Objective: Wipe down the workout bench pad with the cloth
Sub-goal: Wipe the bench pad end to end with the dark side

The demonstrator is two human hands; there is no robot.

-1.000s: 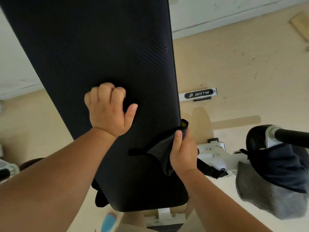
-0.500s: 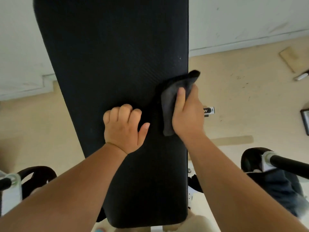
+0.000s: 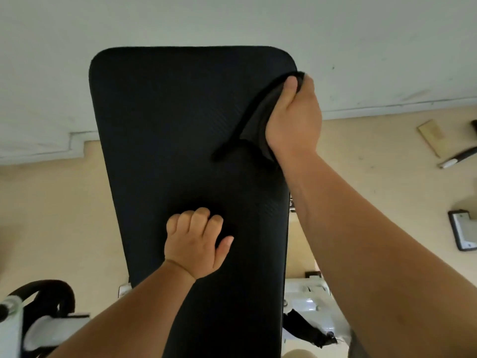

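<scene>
The long black bench pad (image 3: 175,130) runs away from me down the middle of the view, its rounded far end near the wall. My right hand (image 3: 294,117) grips a dark cloth (image 3: 254,120) and presses it against the pad's right edge, close to the far right corner. A fold of the cloth trails down and left across the pad. My left hand (image 3: 196,244) rests as a loose fist on the pad's middle, knuckles down, with nothing in it.
White bench frame parts (image 3: 307,303) show under the pad at the right, and a black handle (image 3: 49,293) at lower left. On the beige floor at the right lie a wood piece (image 3: 431,136), a marker (image 3: 456,157) and a dark-edged plate (image 3: 463,233). A white wall (image 3: 232,19) stands behind.
My right hand has slid the cloth along the pad's right edge from the near end up to the far corner. The left fist stays on the pad. My view has tilted up.
</scene>
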